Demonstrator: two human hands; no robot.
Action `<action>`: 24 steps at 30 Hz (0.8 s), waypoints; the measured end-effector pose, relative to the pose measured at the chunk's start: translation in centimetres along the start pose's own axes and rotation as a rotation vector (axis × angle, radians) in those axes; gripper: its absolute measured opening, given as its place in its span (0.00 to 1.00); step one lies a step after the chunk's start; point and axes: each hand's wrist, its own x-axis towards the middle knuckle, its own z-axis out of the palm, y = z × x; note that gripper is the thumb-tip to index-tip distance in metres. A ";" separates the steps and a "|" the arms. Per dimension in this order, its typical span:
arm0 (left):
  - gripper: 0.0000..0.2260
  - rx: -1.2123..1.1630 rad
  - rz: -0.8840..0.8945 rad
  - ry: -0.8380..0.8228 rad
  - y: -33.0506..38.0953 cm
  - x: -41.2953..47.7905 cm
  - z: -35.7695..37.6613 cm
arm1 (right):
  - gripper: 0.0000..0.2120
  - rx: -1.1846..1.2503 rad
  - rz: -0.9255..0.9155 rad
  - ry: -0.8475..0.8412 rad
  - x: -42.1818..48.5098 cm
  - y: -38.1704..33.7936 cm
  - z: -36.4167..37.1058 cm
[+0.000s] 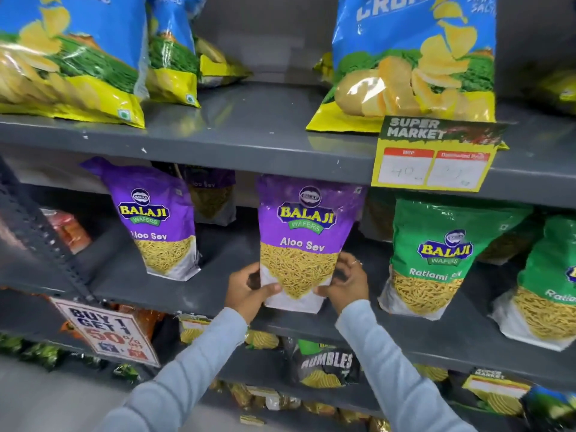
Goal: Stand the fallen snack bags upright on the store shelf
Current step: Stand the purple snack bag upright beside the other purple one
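A purple Aloo Sev bag (pixel 304 232) stands upright near the front edge of the middle grey shelf (pixel 193 294). My left hand (pixel 247 291) grips its lower left corner, thumb across the white base. My right hand (pixel 346 283) holds the lower right side, fingers curled behind the bag. A second purple Aloo Sev bag (pixel 156 219) stands upright to the left, leaning slightly. Another purple bag (pixel 212 194) sits further back between them.
Green Ratlami Sev bags (pixel 436 257) stand to the right on the same shelf. Blue chip bags (pixel 414 57) fill the shelf above, with a yellow price tag (pixel 436 163) on its edge. A "Buy 1 Get 1" sign (pixel 106 332) hangs lower left. Dark bags (pixel 324 366) sit below.
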 end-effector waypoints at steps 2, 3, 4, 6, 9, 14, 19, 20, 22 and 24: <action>0.18 0.002 -0.006 0.101 -1.2 1.6 0.1 | 0.33 -0.026 -0.026 0.022 1.6 0.6 2.0; 0.18 0.005 -0.013 0.138 -1.8 2.3 0.0 | 0.32 -0.034 -0.027 0.022 2.2 1.1 2.7; 0.18 0.017 -0.018 0.162 -2.4 2.8 -0.1 | 0.33 -0.052 -0.025 0.023 2.6 1.7 3.3; 0.19 0.042 -0.037 0.170 -3.7 3.4 -0.5 | 0.34 -0.102 -0.010 0.019 3.2 3.3 3.8; 0.27 0.075 -0.082 0.055 -5.3 3.3 -1.3 | 0.40 -0.101 0.017 -0.051 2.9 5.9 3.6; 0.23 0.410 -0.109 0.029 -6.3 3.4 -2.1 | 0.41 -0.313 0.101 0.023 2.4 8.9 3.6; 0.24 0.521 -0.119 0.021 -6.2 4.5 -2.4 | 0.34 -0.490 0.118 0.072 3.1 9.0 5.0; 0.24 0.521 -0.118 0.022 -6.4 4.5 -2.5 | 0.34 -0.510 0.110 0.075 3.1 9.1 5.2; 0.23 0.529 -0.115 0.031 -6.8 4.5 -2.7 | 0.33 -0.541 0.094 0.097 3.1 9.4 5.4; 0.23 0.539 -0.097 0.038 -7.3 4.5 -2.7 | 0.32 -0.547 0.095 0.112 3.1 9.6 5.5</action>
